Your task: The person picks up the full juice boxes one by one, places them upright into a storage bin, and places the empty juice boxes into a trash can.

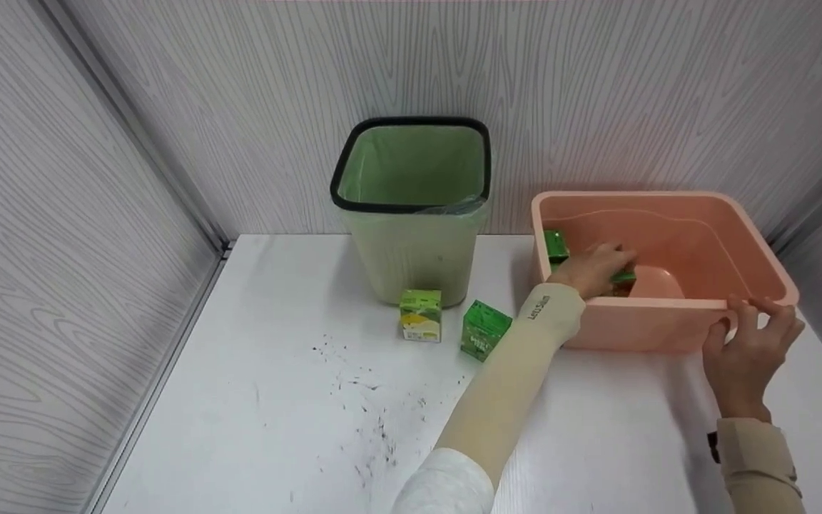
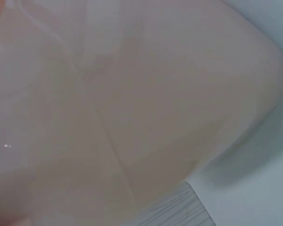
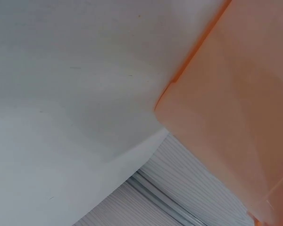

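Note:
In the head view my left hand point(image 1: 593, 270) reaches over the front rim into the pink plastic tub point(image 1: 668, 323). Its fingers are bent down over a small green carton point(image 1: 623, 277) near the tub's left side; I cannot tell whether they grip it. Another green carton point(image 1: 556, 244) stands against the left inner wall. With fingers hooked over the rim and thumb on the outer face, my right hand point(image 1: 750, 350) holds the tub's front right corner. Both wrist views show mostly the tub's wall point(image 2: 155, 94), point(image 3: 226, 108), with neither hand's grip visible.
A bin point(image 1: 418, 250) with a black rim and a clear liner stands left of the tub. Before it are a yellow-green carton point(image 1: 422, 315) and a tilted green carton point(image 1: 484, 330). Dark specks point(image 1: 382, 435) mark the white table point(image 1: 261, 400). Panel walls point(image 1: 275, 86) enclose it.

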### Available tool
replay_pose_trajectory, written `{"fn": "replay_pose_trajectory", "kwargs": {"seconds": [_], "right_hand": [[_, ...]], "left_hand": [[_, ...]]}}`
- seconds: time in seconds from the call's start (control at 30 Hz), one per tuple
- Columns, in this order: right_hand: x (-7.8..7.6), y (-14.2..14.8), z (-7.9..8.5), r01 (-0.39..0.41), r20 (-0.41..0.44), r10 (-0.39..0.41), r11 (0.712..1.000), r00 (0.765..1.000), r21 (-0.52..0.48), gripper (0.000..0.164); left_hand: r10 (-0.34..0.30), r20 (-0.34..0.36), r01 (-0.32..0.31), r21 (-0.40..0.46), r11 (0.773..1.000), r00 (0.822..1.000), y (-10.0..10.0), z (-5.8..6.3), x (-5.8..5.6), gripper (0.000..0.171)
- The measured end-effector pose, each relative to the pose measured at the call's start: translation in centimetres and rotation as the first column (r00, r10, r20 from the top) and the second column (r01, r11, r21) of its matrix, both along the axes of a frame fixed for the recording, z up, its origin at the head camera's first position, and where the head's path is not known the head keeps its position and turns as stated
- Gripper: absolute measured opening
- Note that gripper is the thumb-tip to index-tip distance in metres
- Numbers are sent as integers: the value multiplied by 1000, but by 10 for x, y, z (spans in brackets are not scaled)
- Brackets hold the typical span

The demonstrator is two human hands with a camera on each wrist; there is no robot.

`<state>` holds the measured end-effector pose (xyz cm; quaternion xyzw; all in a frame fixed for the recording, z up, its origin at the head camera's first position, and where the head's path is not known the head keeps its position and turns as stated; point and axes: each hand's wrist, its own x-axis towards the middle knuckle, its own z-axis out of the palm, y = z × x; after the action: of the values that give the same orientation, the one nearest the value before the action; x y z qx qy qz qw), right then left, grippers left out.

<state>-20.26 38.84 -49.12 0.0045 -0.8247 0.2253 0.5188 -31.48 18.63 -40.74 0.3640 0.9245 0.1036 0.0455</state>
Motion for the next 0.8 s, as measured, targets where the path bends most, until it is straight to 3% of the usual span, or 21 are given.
{"fn": "replay_pose_trajectory", "kwargs": {"seconds": [0.07, 0.27, 0.4, 0.5, 0.67, 0.8], "right_hand": [[0, -1, 1, 0, 3, 0, 1000, 1000, 6, 22], [2, -2, 2, 17, 1, -17, 1000, 1000, 19, 24], [3, -3, 1, 29, 7, -29, 999, 1000, 18, 26], [3, -5, 0, 21, 10, -21, 1000, 1000, 1, 24], [-2, -7, 1, -16, 8, 16, 1000, 1000, -10, 20], [-4, -5, 4, -16, -1, 16, 1000, 1000, 0, 21]], "left_hand": [[25, 44, -25, -2, 1000, 999, 0, -1, -1, 25], [50, 65, -45, -78, 996, 997, -3, 0, 2, 11], [38, 101, -39, 10, 999, 994, -8, 4, 3, 21], [11, 79, -17, 75, 997, 997, -16, 10, 3, 31], [-16, -80, 22, 83, 996, 997, -39, 26, 7, 29], [-46, -203, 65, 87, 994, 978, -54, 36, 14, 26]]}}
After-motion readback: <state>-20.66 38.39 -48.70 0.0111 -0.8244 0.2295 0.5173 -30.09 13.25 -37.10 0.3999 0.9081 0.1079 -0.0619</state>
